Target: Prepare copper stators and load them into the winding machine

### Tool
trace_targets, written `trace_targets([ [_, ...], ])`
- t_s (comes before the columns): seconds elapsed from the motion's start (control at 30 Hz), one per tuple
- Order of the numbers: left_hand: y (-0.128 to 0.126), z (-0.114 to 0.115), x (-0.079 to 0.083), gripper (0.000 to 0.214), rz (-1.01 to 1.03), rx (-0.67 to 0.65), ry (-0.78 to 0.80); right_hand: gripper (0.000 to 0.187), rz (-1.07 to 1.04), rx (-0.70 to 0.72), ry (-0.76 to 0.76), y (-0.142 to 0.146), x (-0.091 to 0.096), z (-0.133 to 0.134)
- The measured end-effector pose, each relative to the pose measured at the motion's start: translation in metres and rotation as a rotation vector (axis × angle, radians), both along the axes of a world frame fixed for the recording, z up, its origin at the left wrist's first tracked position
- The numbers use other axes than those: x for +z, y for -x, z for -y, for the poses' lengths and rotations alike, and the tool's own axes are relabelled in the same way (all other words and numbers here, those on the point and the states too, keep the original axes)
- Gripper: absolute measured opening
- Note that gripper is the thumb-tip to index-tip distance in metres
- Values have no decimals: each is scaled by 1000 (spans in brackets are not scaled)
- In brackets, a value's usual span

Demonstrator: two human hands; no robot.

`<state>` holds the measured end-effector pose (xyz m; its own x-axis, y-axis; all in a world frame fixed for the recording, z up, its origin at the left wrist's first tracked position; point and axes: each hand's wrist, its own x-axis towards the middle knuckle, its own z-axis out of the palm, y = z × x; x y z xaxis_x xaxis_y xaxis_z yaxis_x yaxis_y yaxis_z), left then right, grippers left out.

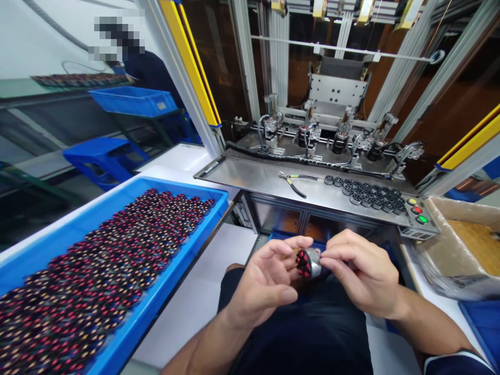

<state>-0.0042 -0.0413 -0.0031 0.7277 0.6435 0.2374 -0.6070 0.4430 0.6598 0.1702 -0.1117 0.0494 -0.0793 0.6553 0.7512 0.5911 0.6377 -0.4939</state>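
Observation:
A small wound motor stator point(304, 264), with red coils on a black core and a silvery cylindrical part point(314, 262), is held up above my lap. My right hand point(361, 271) pinches it at its right end between thumb and fingertips; the exact spot gripped is partly hidden. My left hand point(265, 281) is beside it on the left, palm up, with the thumb spread away and the fingers reaching behind the stator. Whether those fingertips touch it I cannot tell. A blue tray point(224, 197) at the left holds rows of similar red-and-copper wound stators point(117, 250).
On the steel machine ledge point(250, 174) lie green-and-black handled pliers point(295, 185) and many black cores point(367, 194). A button box point(420, 219) and a cardboard box point(461, 260) stand right. Behind are winding fixtures point(339, 141) and yellow posts point(193, 62). A co-worker point(150, 70) is at back left.

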Motion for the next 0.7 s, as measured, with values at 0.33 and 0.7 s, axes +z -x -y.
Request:
trace_targets([
  [0.33,-15,-7,-4,56,-107,-604,-8,8,213,158,54,-12,26,-1],
  [0.7,-14,-6,5,47,9,24,47,11,163,18,128,-10,36,0],
])
